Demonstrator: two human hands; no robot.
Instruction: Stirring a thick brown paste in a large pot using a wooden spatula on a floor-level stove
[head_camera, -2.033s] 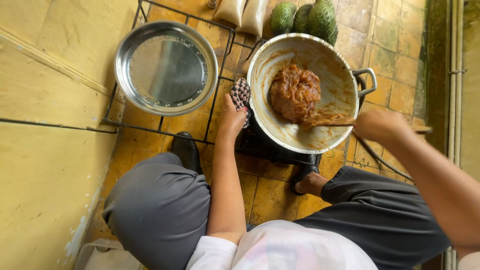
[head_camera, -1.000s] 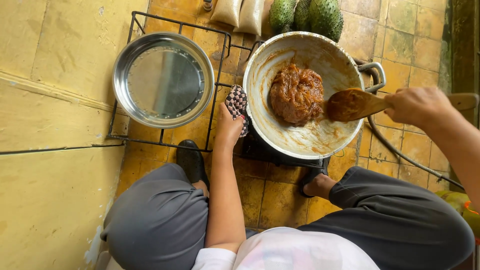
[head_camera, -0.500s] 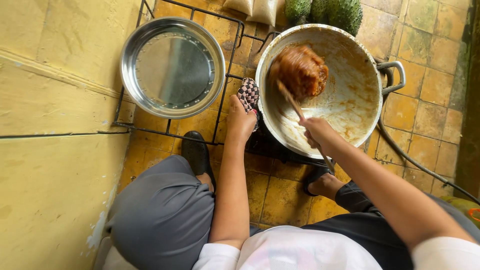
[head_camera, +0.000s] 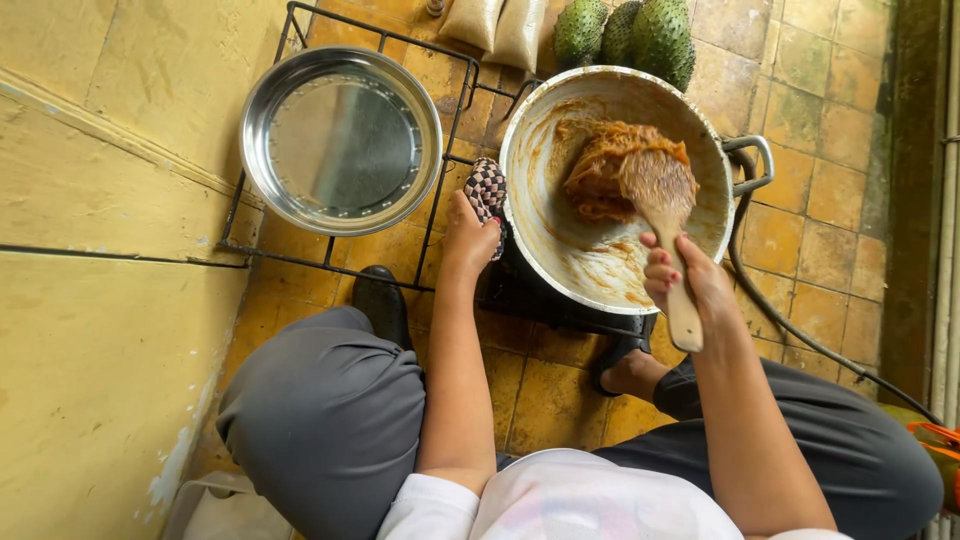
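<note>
A big metal pot (head_camera: 560, 250) stands on a dark burner on the tiled floor, with a brown sticky mass (head_camera: 600, 170) against its far wall. My right hand (head_camera: 680, 275) grips the handle of a wooden spatula (head_camera: 662, 195), whose blade presses on the mass. My left hand (head_camera: 470, 235) holds a checkered cloth (head_camera: 487, 187) against the pot's left rim. I squat over it all, knees in grey trousers on either side.
An empty steel basin (head_camera: 340, 140) rests on a black wire rack (head_camera: 440, 180) to the left. Green spiky fruits (head_camera: 630, 35) and two white bags (head_camera: 495, 28) lie beyond the pot. A hose (head_camera: 800, 335) runs right. A yellow wall is at left.
My right hand swung the spatula in from the pot's right side and over the rim; its blade now lies on the brown mass. The left hand stayed on the cloth.
</note>
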